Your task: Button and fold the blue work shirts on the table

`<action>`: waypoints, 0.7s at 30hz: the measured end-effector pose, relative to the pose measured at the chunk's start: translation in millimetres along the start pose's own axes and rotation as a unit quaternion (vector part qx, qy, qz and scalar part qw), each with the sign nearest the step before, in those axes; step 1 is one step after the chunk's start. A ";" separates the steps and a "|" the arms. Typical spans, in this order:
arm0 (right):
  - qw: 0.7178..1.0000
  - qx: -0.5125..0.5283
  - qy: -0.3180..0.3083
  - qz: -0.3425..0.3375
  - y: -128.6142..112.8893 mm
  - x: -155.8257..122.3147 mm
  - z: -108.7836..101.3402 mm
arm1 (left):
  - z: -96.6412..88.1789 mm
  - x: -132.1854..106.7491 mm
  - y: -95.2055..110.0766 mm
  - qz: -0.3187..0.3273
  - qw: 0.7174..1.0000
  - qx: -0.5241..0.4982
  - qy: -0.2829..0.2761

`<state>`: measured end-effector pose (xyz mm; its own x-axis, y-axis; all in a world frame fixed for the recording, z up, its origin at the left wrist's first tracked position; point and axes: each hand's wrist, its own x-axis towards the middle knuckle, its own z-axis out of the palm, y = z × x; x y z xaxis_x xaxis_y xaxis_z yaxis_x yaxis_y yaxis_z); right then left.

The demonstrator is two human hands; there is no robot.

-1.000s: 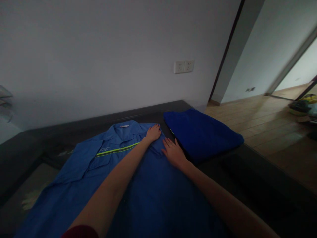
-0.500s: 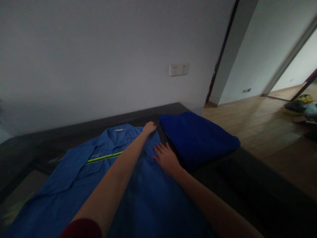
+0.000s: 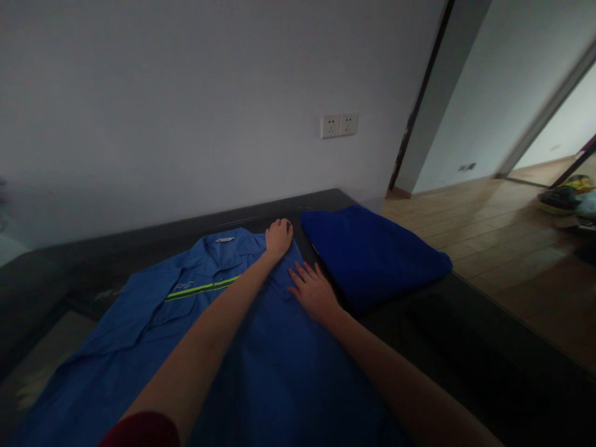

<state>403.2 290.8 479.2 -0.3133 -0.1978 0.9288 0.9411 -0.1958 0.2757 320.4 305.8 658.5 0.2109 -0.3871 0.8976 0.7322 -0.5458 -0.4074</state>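
A blue work jacket (image 3: 186, 323) lies front up and spread out, with a yellow-green stripe across its chest and a white label (image 3: 225, 239) at the collar. At its right shoulder edge, my left hand (image 3: 279, 238) rests on the cloth, back upward, its fingers lying forward over the fabric and bent a little at the tips. Lower down, my right hand (image 3: 316, 295) lies flat on the sleeve side with fingers spread. Neither hand lifts the cloth.
A folded, brighter blue cloth (image 3: 372, 254) lies right of the jacket on the dark surface (image 3: 321, 202). Behind stands a grey wall (image 3: 186, 112) with two sockets (image 3: 339, 125). Wooden floor (image 3: 484, 217) and bundled items (image 3: 565, 198) are at the far right.
My left hand has turned from a curled grip at the shoulder edge to lying over the cloth, slightly left and farther away. My right hand stays almost in place.
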 end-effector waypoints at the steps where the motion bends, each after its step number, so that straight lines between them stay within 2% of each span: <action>1: 1.000 -0.001 0.011 -0.005 -0.7 0.5 -1.8 | -4.4 -6.7 -1.6 0.013 1.000 0.000 -0.003; 5: 0.998 0.006 0.043 -0.034 -4.9 3.1 -6.4 | -9.1 -44.6 -10.8 0.069 0.996 0.005 -0.051; 9: 0.999 0.015 -0.021 -0.022 -5.9 1.2 -1.4 | -1.1 -73.7 -18.3 0.080 0.993 0.023 -0.088; 13: 0.998 0.008 -0.066 -0.003 -2.3 -5.2 1.0 | 2.4 -77.5 -20.3 0.068 0.992 0.039 -0.101; 21: 0.997 0.006 -0.082 0.000 2.5 -9.5 5.0 | 6.1 -74.3 -21.6 0.056 0.993 0.030 -0.103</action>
<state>409.1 297.0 472.2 -0.2895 -0.0372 0.9565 0.9428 -0.1837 0.2782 292.9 350.9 601.6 0.4169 -0.2795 0.8649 0.7327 -0.4598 -0.5017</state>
